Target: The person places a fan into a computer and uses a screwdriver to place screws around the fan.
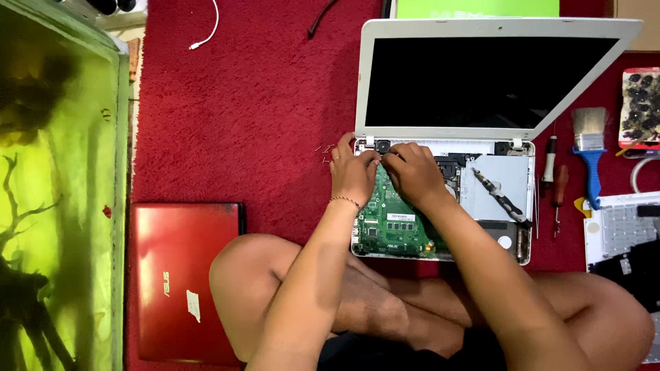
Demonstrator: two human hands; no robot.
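Note:
An opened white laptop [512, 257] lies on the red carpet with its dark screen [481, 79] tilted back and its green circuit board [392, 227] exposed. My left hand [352, 175] and my right hand [412, 172] rest side by side on the board's top left corner, near the left hinge. Their fingertips pinch together at something too small to make out. A thin bracelet circles my left wrist. A black screwdriver [500, 199] lies across the grey metal plate inside the laptop.
A shut red laptop [182, 282] lies left of my crossed legs. A fish tank [58, 199] fills the left edge. Small screws [324, 152] lie on the carpet. Screwdrivers [555, 185], a blue brush [590, 154] and a removed keyboard panel [622, 230] sit at right. A white cable [206, 31] lies at top.

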